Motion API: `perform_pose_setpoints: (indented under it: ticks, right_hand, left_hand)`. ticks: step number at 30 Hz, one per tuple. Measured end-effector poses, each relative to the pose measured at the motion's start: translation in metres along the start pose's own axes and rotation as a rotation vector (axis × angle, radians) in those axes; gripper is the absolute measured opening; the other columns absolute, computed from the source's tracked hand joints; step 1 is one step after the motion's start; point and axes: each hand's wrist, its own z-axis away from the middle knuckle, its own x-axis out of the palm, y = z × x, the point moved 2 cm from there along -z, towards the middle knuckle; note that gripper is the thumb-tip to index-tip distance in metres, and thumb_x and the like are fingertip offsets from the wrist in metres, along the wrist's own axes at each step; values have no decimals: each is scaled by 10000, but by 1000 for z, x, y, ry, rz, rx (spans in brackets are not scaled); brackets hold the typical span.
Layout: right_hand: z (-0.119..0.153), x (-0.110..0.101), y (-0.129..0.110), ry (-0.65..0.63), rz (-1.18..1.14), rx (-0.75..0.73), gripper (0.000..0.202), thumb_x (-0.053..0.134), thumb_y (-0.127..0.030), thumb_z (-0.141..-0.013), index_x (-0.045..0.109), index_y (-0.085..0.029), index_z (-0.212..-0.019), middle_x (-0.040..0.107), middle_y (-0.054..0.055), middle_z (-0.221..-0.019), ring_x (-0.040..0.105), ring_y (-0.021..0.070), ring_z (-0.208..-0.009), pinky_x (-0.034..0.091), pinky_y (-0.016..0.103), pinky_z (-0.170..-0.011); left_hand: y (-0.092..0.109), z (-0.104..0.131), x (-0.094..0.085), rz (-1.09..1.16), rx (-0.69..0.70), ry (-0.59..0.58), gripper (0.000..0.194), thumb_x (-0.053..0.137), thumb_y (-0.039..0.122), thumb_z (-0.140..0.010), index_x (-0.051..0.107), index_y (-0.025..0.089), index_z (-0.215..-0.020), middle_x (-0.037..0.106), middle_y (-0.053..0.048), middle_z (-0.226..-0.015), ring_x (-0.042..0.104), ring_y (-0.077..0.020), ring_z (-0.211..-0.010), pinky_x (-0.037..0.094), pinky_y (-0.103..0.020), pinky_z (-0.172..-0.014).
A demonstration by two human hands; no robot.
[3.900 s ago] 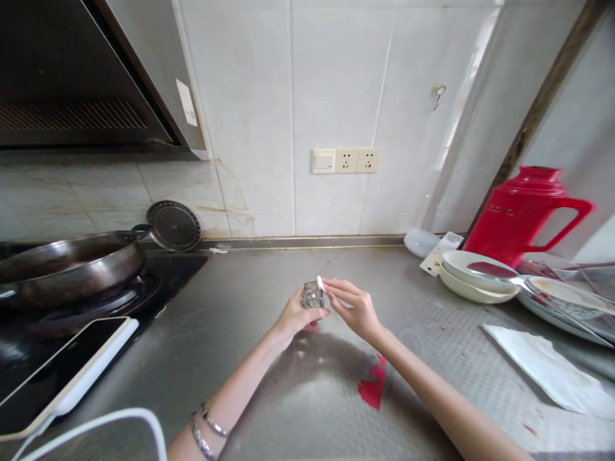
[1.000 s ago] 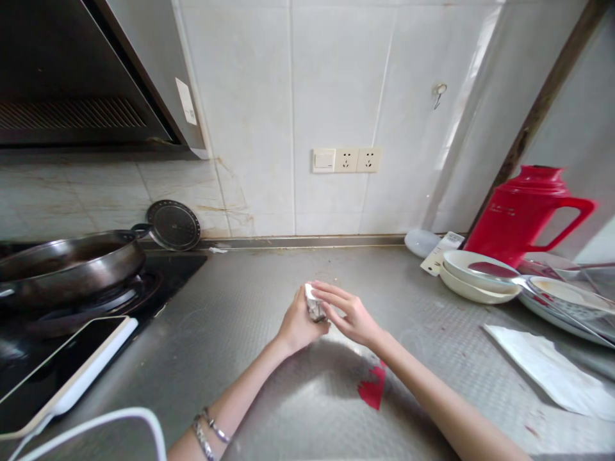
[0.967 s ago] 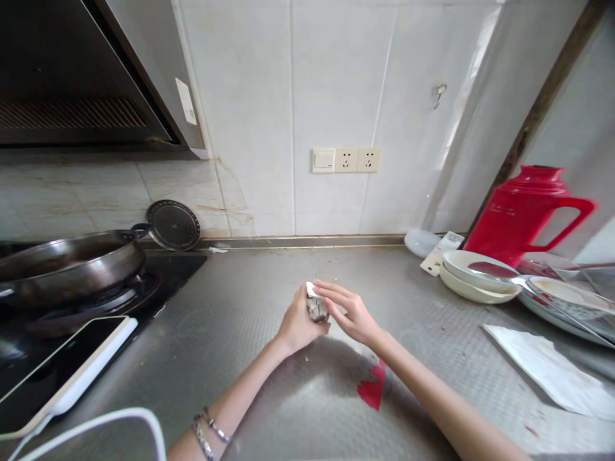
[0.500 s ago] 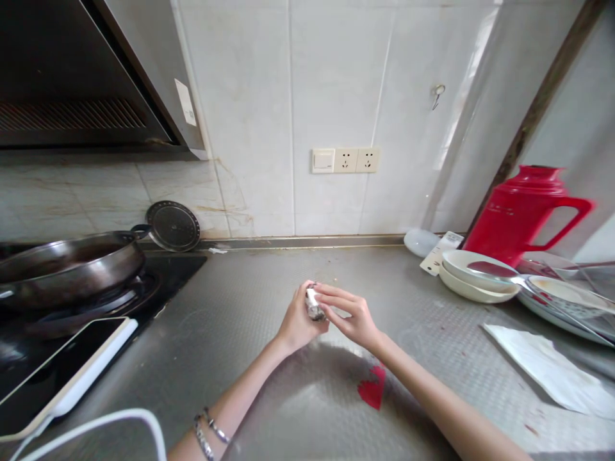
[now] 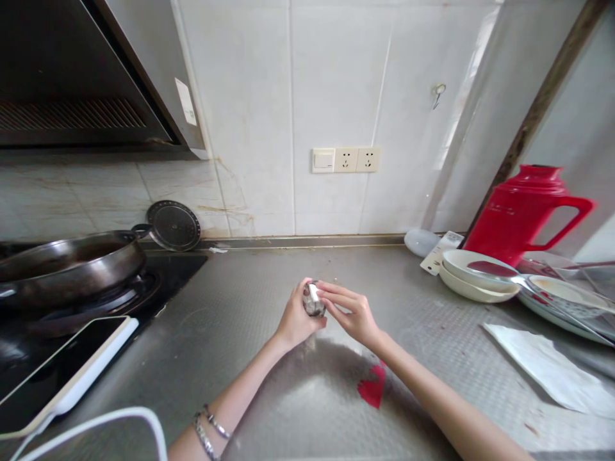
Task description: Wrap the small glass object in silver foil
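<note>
My left hand point(image 5: 296, 322) wraps round a small, rounded, mottled grey egg-like object point(image 5: 313, 308), holding it above the steel counter point(image 5: 230, 320). A bright white patch shows on its upper side; whether it is a label or part of the surface, I cannot tell. The fingers of my right hand point(image 5: 353, 315) are bent together, their tips touching the object near that white patch. A torn red scrap point(image 5: 372, 387) lies on the counter under my right forearm.
On the left are a steel pan point(image 5: 72, 269) on the stove and a phone point(image 5: 62, 378) with a white cable. To the right stand a red thermos point(image 5: 519, 214), stacked plates point(image 5: 473, 291) and a white paper sheet point(image 5: 548, 365). A range hood point(image 5: 139, 70) hangs upper left.
The egg-like object has turned in my left hand, showing more of its rounded grey face and white patch. My right fingertips have shifted slightly over it.
</note>
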Motion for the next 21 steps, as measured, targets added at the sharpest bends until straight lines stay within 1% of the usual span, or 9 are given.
perform_pose_setpoints:
  ticks: [2, 4, 7, 9, 11, 14, 18, 19, 21]
  right_hand:
    - [-1, 1, 0, -7, -7, 26, 235, 555, -247, -898, 711, -263, -1073, 678, 63, -1166, 638, 232, -1090, 530, 379, -938]
    - [-5, 1, 1, 13, -22, 99, 224, 551, -280, -903, 720, -268, -1051, 702, 58, -1117, 655, 237, -1058, 533, 393, -926]
    - [-9, 0, 6, 45, -69, 220, 226, 549, -332, -903, 733, -261, -1013, 726, 57, -1054, 673, 251, -1017, 538, 419, -909]
    - [-9, -1, 9, 60, -79, 253, 230, 551, -343, -901, 736, -253, -1002, 730, 60, -1041, 675, 256, -1010, 539, 424, -904]
    - [-7, -2, 10, 67, -52, 224, 220, 554, -328, -901, 739, -252, -994, 731, 62, -1036, 677, 250, -1006, 530, 421, -920]
    - [-3, 0, 5, 56, 14, 102, 218, 549, -288, -905, 729, -254, -1022, 715, 70, -1085, 673, 237, -1020, 535, 397, -922]
    - [1, 5, -5, -22, 52, -109, 249, 537, -215, -903, 701, -246, -1087, 674, 82, -1171, 624, 231, -1114, 530, 385, -944]
    - [1, 6, -7, -36, 56, -139, 255, 534, -204, -901, 698, -245, -1093, 672, 82, -1175, 615, 229, -1127, 524, 389, -955]
    - [-1, 6, -7, -30, 67, -122, 252, 530, -211, -905, 699, -251, -1088, 674, 79, -1171, 621, 229, -1116, 528, 391, -948]
  left_hand:
    - [-2, 2, 2, -10, 23, -22, 749, 702, 52, -509, 463, 202, -1202, 575, -57, -1099, 569, -224, -994, 441, -329, -868]
    - [-4, 3, 4, -14, 23, -38, 762, 705, 47, -503, 476, 201, -1214, 577, -57, -1087, 571, -225, -983, 445, -324, -853]
    - [-6, 4, 4, -3, 9, -31, 841, 730, 56, -494, 440, 202, -1270, 560, -73, -1150, 558, -233, -1023, 437, -330, -878]
    - [-5, 3, 3, 11, -4, -24, 840, 737, 61, -497, 437, 208, -1268, 561, -71, -1160, 557, -232, -1029, 435, -329, -883]
    - [-3, 1, 2, 31, -33, -15, 802, 736, 64, -501, 449, 209, -1236, 576, -58, -1120, 567, -222, -1002, 439, -323, -872]
    - [0, -1, 1, 64, -65, 7, 769, 733, 71, -500, 448, 200, -1203, 588, -43, -1074, 578, -206, -964, 447, -317, -860]
    - [4, 0, 2, 48, 6, 22, 710, 729, 80, -501, 486, 195, -1158, 596, -50, -1100, 570, -220, -1023, 436, -334, -914]
    - [4, 0, 3, 40, 21, 18, 693, 731, 81, -501, 500, 197, -1144, 599, -51, -1100, 567, -224, -1036, 434, -336, -923]
    - [3, 2, 3, 26, 14, 5, 673, 736, 80, -501, 518, 198, -1126, 607, -45, -1071, 573, -226, -1022, 444, -334, -909]
